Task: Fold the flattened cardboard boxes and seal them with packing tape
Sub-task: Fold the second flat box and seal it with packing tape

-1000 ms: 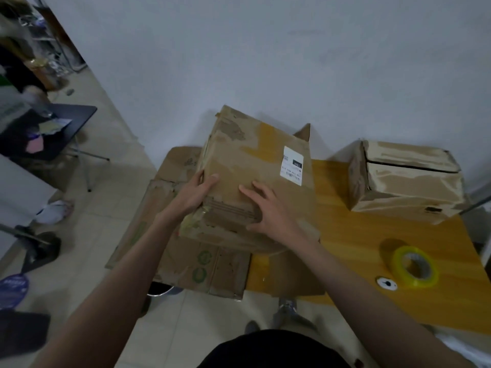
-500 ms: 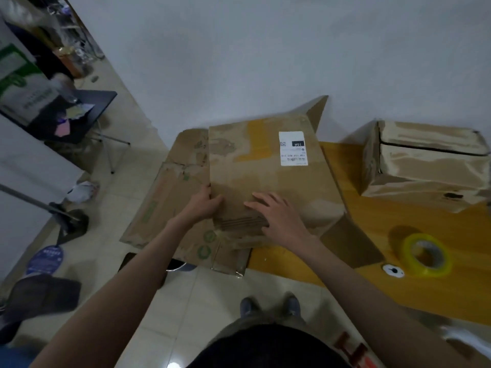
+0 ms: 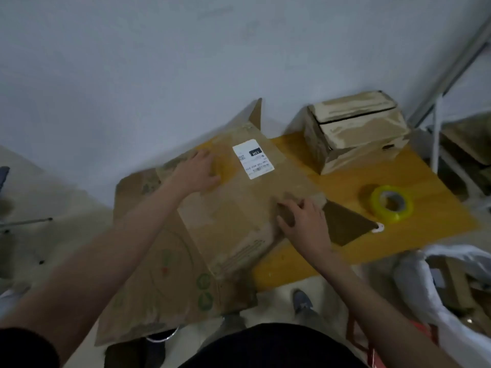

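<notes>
Head view: a cardboard box (image 3: 233,205) with a white label (image 3: 253,158) lies at centre on the desk (image 3: 425,229). The left hand (image 3: 198,172) presses flat on it at 11 o'clock, grip open; the right hand (image 3: 303,221) rests fingers slightly bent on its 3 o'clock edge. A tape roll (image 3: 392,203) sits at 3 o'clock, a folded box (image 3: 356,131) at 1 o'clock.

I'm looking at what reads as a makeshift packing corner in a plain room: a small wooden table (image 3: 435,235) pushed against a bare white wall (image 3: 159,62), tiled floor below. Right of my fingers sit a roll of yellowish packing tape (image 3: 392,203) and an assembled cardboard box (image 3: 356,131); a metal shelving frame (image 3: 435,128) stands beyond.
</notes>
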`<state>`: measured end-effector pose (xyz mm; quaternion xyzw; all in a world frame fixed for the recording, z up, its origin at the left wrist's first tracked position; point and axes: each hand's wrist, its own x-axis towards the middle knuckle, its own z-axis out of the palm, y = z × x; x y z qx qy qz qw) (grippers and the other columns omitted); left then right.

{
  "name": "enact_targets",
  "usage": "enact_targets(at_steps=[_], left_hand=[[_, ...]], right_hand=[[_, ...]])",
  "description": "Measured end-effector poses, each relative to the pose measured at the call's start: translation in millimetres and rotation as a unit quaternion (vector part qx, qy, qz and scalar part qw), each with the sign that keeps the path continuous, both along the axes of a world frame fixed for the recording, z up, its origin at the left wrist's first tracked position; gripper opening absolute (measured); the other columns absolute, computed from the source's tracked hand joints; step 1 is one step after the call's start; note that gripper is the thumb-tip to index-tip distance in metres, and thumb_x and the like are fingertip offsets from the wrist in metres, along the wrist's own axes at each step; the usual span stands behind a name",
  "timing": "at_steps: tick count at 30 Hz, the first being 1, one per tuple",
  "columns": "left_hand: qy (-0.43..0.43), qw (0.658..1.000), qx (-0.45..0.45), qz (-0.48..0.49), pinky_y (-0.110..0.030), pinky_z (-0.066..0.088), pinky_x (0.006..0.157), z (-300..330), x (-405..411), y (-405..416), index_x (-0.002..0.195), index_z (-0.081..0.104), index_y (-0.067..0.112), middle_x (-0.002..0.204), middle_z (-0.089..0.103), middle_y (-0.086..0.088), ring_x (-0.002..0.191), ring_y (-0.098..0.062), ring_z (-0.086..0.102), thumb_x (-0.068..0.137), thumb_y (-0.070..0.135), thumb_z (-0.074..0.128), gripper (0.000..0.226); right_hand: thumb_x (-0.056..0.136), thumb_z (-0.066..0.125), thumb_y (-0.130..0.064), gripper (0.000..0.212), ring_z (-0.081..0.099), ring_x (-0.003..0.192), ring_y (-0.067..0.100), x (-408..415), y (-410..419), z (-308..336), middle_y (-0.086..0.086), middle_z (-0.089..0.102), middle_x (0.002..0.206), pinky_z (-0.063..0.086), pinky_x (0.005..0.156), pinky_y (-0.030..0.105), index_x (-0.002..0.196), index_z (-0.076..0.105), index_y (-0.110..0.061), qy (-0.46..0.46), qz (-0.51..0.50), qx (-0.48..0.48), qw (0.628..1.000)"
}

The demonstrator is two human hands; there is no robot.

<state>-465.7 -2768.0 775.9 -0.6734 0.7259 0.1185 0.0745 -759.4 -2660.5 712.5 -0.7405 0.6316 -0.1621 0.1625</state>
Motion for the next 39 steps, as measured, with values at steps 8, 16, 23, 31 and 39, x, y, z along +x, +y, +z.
enact_targets(at_steps=[8,16,23,31,39], left_hand=[[-0.001,0.992,0.038,-0.124,-0.053,0.034,0.111,-10,-9,-101,0.144,0.040,0.030,0.154,0.033,-0.013,0.139,-0.040,0.033,0.087,0.065,0.055,0.069],[0.071,0.982,0.100,-0.143,-0.039,0.038,0.098,-17,-9,-158,0.153,0.021,0.036,0.148,0.044,-0.015,0.129,-0.036,0.045,0.085,0.058,0.064,0.084],[0.111,0.975,0.130,-0.144,-0.051,0.027,0.115,-27,-12,-176,0.147,0.018,0.046,0.159,0.029,-0.010,0.144,-0.038,0.026,0.077,0.067,0.070,0.090],[0.125,0.980,0.115,-0.101,-0.049,0.022,0.118,1,-1,-164,0.156,0.002,0.045,0.166,0.017,-0.005,0.149,-0.035,0.022,0.057,0.086,0.067,0.126],[0.243,0.968,-0.059,-0.028,-0.055,0.047,0.099,63,34,-88,0.148,0.010,0.048,0.152,0.033,-0.013,0.129,-0.045,0.049,0.055,0.082,0.074,0.117]], right_hand=[[0.091,0.059,-0.057,0.061,0.050,0.089,0.020,22,15,-4,0.010,0.037,0.130,0.041,0.076,0.034,0.140,0.026,-0.041,-0.197,-0.292,0.142,0.925],[0.094,0.064,-0.041,0.070,0.057,0.108,0.029,25,-11,8,0.003,0.047,0.134,0.058,0.086,0.051,0.147,0.019,-0.042,-0.364,-0.368,0.153,0.842],[0.090,0.069,-0.044,0.085,0.052,0.120,0.034,23,-22,3,0.004,0.038,0.147,0.059,0.084,0.050,0.151,0.010,-0.046,-0.388,-0.407,0.172,0.809],[0.087,0.071,-0.043,0.068,0.059,0.097,0.024,21,-15,21,0.001,0.047,0.122,0.057,0.056,0.036,0.138,0.027,-0.043,-0.384,-0.401,0.143,0.819],[0.085,0.074,-0.039,0.066,0.062,0.093,0.006,9,-18,81,-0.015,0.056,0.108,0.060,0.079,0.042,0.135,0.031,-0.043,-0.355,-0.300,-0.039,0.885]])
